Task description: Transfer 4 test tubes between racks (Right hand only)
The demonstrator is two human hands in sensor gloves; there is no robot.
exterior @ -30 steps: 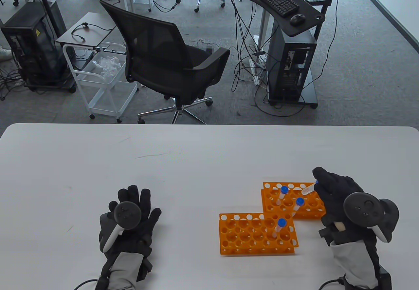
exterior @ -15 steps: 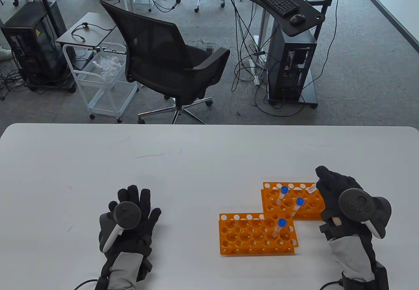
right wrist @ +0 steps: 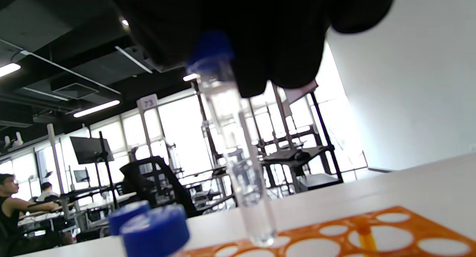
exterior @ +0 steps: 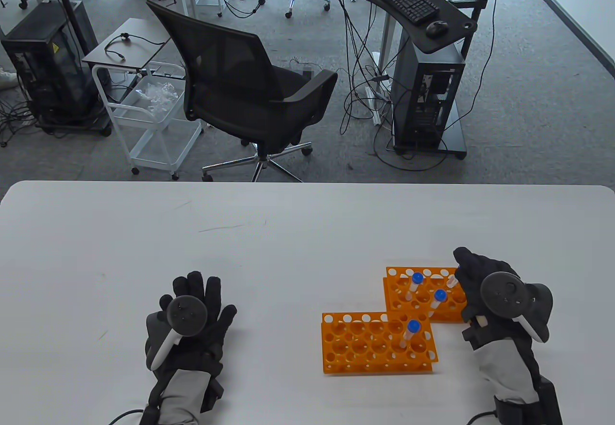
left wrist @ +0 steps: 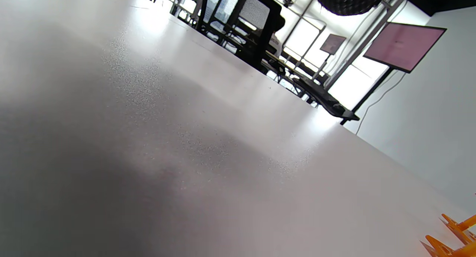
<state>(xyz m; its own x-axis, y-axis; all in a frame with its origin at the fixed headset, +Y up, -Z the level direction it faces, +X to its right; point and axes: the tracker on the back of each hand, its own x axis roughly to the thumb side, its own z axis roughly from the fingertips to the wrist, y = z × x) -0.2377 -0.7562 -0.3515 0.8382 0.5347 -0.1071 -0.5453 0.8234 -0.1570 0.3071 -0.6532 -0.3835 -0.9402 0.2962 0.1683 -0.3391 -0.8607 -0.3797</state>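
Two orange racks stand at the table's right: a far rack with two blue-capped tubes, and a near rack with one tube. My right hand grips a blue-capped clear tube by its cap over the far rack's right end. In the right wrist view the tube's tip hangs just above the rack's holes. Only a bit of the tube shows in the table view. My left hand rests flat on the table, holding nothing.
The white table stretches left and behind the racks. A corner of an orange rack shows at the left wrist view's lower right. An office chair and a cart stand beyond the far edge.
My right hand has moved left and down over the far rack's right end, turning the tube from slanted to nearly upright. The left hand has not moved.
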